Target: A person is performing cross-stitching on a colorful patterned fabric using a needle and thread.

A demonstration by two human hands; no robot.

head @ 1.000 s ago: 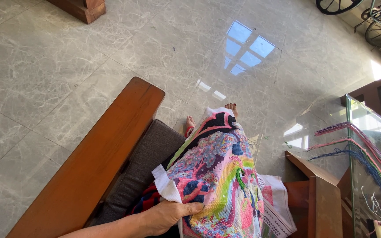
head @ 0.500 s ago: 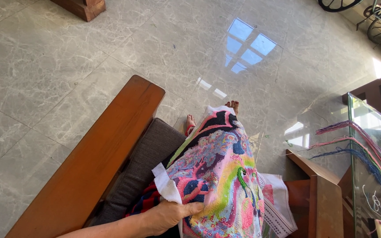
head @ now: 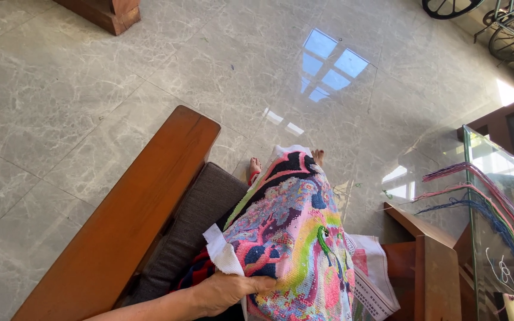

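— Held there, under the fingers point(head: 263, 283)?
— A cross-stitch cloth point(head: 292, 238), bright pink, green, blue and black, draped down over the lap and away from the fingers toward the feet point(head: 256, 166) on the floor.
— Which hand?
— The left hand point(head: 224, 292), at the bottom edge of view. Fingers together, clamped on the cloth's near edge, just below its bare white corner point(head: 224, 255), which folds up right above the knuckles.
— And the right hand?
— Out of view; nothing to tell of it.
— Beside the fingers, on the left?
— A grey seat cushion point(head: 200, 220), touching the cloth, then a broad wooden armrest point(head: 132, 220) running from near the wrist up and away.
— On the other side?
— A folded newspaper point(head: 373, 279), partly under the cloth's far edge. Past that, a low wooden piece point(head: 426, 255), then a glass worktop point(head: 495, 172) well off to the right.
— Anything on the glass?
— Skeins of thread point(head: 483, 202), pink, red and blue, lying across it, with loose white thread nearer the corner.
— Farther out still?
— Polished grey marble floor point(head: 90, 89) with a window's reflection point(head: 328, 65) well beyond the fingers, a wooden leg point(head: 105, 12) at the top left, and bicycle wheels point(head: 513, 32) at the top right.
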